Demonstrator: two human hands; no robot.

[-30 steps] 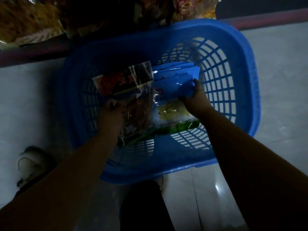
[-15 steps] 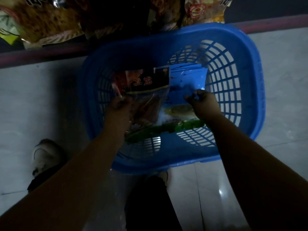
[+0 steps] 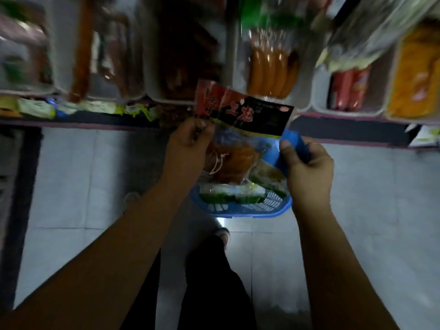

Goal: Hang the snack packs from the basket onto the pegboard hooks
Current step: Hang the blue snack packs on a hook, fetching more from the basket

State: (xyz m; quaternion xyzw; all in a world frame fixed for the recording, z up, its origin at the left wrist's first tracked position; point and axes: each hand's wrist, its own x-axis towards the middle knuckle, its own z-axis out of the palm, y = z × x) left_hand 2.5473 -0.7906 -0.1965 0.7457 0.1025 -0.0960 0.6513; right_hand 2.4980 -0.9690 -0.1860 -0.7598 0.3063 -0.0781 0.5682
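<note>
Both hands are raised in front of the shelves, each holding snack packs. Left hand (image 3: 190,141) has its fingers curled and pinches the upper left corner of a red pack (image 3: 240,129), a clear bag with a red-and-black header and an orange-brown snack showing through the lower part. It seems to hold more than one such pack fanned together, though the blur makes the count uncertain. Right hand (image 3: 307,163) is curled round a blue pack (image 3: 292,148), thumb pressed on its front near the top edge; only the upper part of that pack shows, just beside and partly behind the red pack. Green and white bottom edges of the packs hang below the hands.

Below the packs, on the pale tiled floor (image 3: 83,175), sits the blue basket (image 3: 269,208); only its near rim and slotted wall show, the rest is hidden behind the packs and hands. Dark trouser legs (image 3: 214,282) and a shoe tip (image 3: 222,234) stand just near the basket.

Across the top runs a row of shelf trays (image 3: 316,108), blurred. One holds orange sausages (image 3: 271,72) in clear wrap, another red sausages (image 3: 347,89), and a yellow pack (image 3: 414,75) lies at the far right. Darker brown goods fill the trays to the left. Any pegboard hooks cannot be made out in the blur.
</note>
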